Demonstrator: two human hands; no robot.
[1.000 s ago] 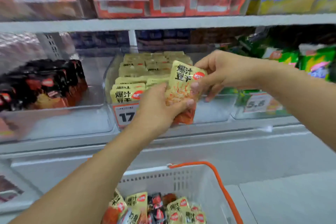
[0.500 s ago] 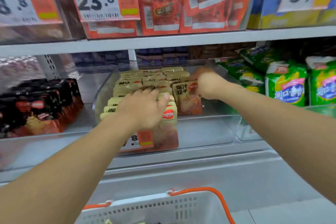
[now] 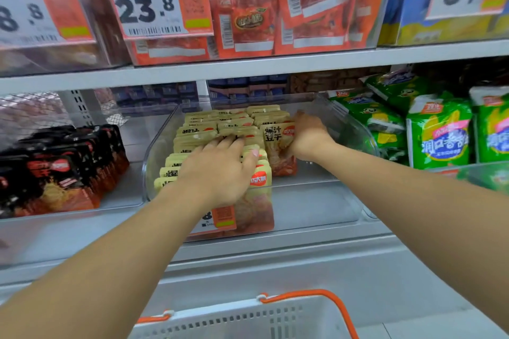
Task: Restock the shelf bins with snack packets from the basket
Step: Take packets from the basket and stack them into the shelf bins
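Seating step: my right hand (image 3: 308, 136) grip clamped on a yellow packet (image 3: 278, 146), upright in the clear bin (image 3: 316, 206), right row. Left hand (image 3: 220, 170) flat, fingers apart, pressing the front rows. Next: let go, back to basket (image 3: 248, 319) for more pkts.

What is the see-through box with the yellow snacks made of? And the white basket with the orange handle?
The clear bin looks like hard, glossy plastic: you can see the yellow packets through its walls, and its rounded rim catches the light. The white basket also looks like plastic, but matte, with rows of moulded slots. Its orange handle is smooth and thin, perhaps plastic or coated wire; the picture cannot settle which.
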